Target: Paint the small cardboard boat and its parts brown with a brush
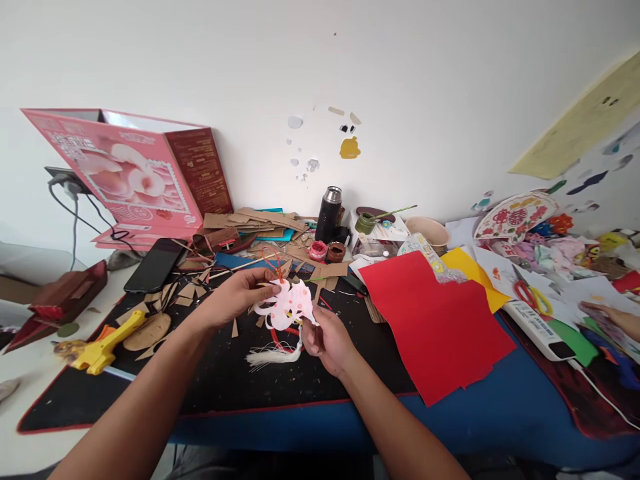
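A white paper cutout ornament (286, 307) with pinkish-red spots is held up over the black mat, between my two hands. My left hand (254, 288) pinches its upper left edge, close to an orange-red cord loop (273, 261) at the top. At the lower right edge, my right hand (327, 339) grips the ornament with closed fingers. A white tassel (274, 357) hangs below the cutout and spreads to the left, just beside my right fingers. A red ring-like strip (283, 340) shows behind the tassel; whether it is attached I cannot tell.
Red felt sheets (440, 327) lie to the right, near scissors (533, 293) and a power strip (540, 330). A yellow glue gun (107, 343) and a phone (156, 265) lie left. Behind stand a black thermos (329, 217) and paint jars (318, 251). Another person's hand (613, 317) shows far right.
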`<state>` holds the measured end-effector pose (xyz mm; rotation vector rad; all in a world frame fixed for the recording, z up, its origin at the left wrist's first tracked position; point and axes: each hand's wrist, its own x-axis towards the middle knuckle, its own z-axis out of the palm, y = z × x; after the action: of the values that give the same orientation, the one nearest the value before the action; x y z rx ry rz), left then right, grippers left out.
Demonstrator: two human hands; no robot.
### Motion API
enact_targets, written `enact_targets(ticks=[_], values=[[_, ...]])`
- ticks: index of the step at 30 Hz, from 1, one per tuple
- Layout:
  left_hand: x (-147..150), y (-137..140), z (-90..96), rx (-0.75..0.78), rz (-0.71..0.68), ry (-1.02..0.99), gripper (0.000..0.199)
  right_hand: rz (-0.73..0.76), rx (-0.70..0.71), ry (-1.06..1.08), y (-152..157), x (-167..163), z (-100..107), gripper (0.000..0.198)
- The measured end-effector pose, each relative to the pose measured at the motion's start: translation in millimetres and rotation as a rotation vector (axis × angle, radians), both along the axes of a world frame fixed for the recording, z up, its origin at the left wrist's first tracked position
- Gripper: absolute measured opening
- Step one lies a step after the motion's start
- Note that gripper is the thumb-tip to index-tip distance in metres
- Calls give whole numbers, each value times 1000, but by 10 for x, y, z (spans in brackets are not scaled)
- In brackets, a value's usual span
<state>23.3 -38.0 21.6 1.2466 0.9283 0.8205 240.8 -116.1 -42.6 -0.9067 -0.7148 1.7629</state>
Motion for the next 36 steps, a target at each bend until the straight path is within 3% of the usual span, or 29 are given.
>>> enact_targets(ticks=[5,9,18,26,36], values=[[10,28,-81,9,46,58,35,-70,-8,-68,38,118,24,71],[59,16,-104,11,67,125,40,-55,63,-162,31,124,-60,65],[-77,57,-220,-76,141,-34,57,-157,54,-159,20,135,-159,56],[-310,-15,-231,8,-32,75,38,-164,48,-188,0,131,-192,53],[-282,-26,-290,104,6,142,40,-157,77,-201,-16,128,-223,52]])
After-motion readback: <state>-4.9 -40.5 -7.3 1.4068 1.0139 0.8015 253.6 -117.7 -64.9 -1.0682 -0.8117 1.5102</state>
